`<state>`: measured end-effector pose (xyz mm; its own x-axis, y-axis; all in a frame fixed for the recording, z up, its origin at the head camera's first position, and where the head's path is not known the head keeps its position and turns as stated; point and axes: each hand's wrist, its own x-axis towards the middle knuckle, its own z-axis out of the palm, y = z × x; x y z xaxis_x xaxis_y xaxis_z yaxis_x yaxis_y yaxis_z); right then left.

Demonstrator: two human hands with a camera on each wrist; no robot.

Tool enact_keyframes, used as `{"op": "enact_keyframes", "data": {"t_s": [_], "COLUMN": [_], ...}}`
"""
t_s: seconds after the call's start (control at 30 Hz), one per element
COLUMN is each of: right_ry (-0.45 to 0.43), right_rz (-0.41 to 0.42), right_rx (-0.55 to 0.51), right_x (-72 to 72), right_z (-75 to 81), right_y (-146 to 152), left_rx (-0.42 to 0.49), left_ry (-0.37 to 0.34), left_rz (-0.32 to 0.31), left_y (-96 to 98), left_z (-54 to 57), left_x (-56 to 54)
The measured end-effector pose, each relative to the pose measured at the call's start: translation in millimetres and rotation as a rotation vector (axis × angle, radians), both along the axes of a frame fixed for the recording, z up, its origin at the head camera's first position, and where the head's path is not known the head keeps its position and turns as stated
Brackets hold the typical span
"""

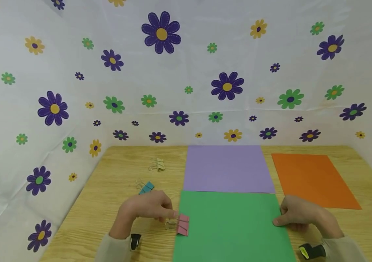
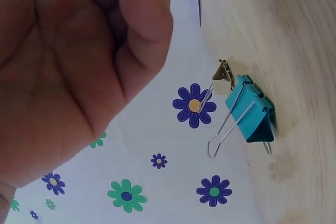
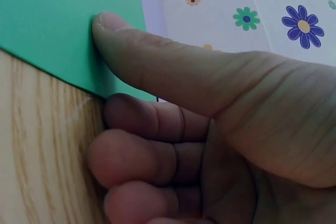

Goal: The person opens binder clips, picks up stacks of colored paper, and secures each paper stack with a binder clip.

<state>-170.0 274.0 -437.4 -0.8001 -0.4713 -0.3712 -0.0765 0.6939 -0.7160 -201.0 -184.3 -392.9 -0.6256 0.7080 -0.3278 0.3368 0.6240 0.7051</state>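
Note:
A pink binder clip (image 1: pixel 183 225) sits on the left edge of a green sheet of paper (image 1: pixel 228 225). My left hand (image 1: pixel 150 205) is at this clip, its thumb against the wire handles and its other fingers curled below; the exact contact is partly hidden. In the left wrist view the palm and curled fingers show, but not the pink clip. With the thumb on top and curled fingers beneath, my right hand (image 1: pixel 299 213) pinches the green sheet's right edge. The right wrist view shows that thumb (image 3: pixel 152 61) lying on the green surface.
Beyond the green sheet lies a purple sheet (image 1: pixel 228 169), with an orange sheet (image 1: pixel 315 180) to its right. A teal binder clip (image 1: pixel 146 187) and a pale yellow one (image 1: pixel 160 164) rest on the wooden table (image 1: pixel 84 225) at left. A flower-printed cloth (image 1: pixel 192 69) hangs behind.

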Motion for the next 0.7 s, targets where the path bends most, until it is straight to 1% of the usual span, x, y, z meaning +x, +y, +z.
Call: {"op": "enact_keyframes", "data": {"t_s": [0.17,0.27,0.37,0.5,0.7], "right_ry": [-0.027,-0.028,-0.024,-0.029,-0.016], "right_rz": [-0.009,-0.002,-0.006,-0.021,-0.013], "right_rx": [-0.007,-0.023,-0.016,0.007,0.008], "right_x": [1.4,0.7,0.3,0.5,0.7], "right_z": [0.1,0.5,1.1,1.4,1.8], "right_y": [0.1,0.2,0.2,0.3,-0.1], "left_rx": [0.014,0.016,0.008,0.007,0.017], "left_ry": [-0.018,-0.035,-0.049,-0.071,-0.077], "left_rz": [-0.031,-0.027,-0.030,-0.033,-0.033], "left_y": [-1.9,-2.6,-1.8,0.0,0.2], "left_z": [-1.0,0.5,0.8,-1.5,-4.1], "left_x": [5.5,7.7,8.7,9.6,10.0]}}
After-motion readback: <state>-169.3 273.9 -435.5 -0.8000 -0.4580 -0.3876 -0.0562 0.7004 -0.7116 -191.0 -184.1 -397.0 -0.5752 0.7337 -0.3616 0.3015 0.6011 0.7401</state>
